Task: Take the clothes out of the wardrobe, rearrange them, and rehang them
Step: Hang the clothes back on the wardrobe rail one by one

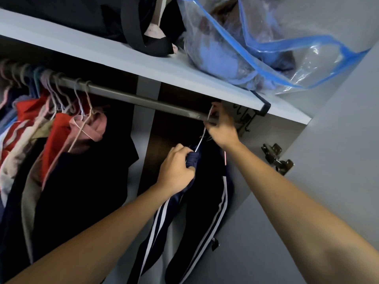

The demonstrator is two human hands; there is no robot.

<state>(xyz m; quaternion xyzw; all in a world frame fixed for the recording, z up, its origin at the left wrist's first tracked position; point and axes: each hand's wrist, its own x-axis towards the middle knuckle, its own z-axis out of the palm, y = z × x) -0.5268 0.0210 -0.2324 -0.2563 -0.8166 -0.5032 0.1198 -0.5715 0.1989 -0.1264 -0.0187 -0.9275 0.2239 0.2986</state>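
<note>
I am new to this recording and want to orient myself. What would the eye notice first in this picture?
First, the two bare arms reaching up from below: the right hand holds a white hanger at the dark rail, while the left hand grips the navy striped garment below it. Next, a blue-edged plastic bag on the shelf above, and crowded clothes at left.

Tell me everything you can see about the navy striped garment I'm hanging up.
The navy garment looks like smooth tracksuit fabric, dark blue with paired white stripes running down it. It hangs from a thin white hanger at the right end of the rail, draping down in long folds. The left hand grips its bunched top edge; the right hand holds the hanger's hook at the rail.
</note>
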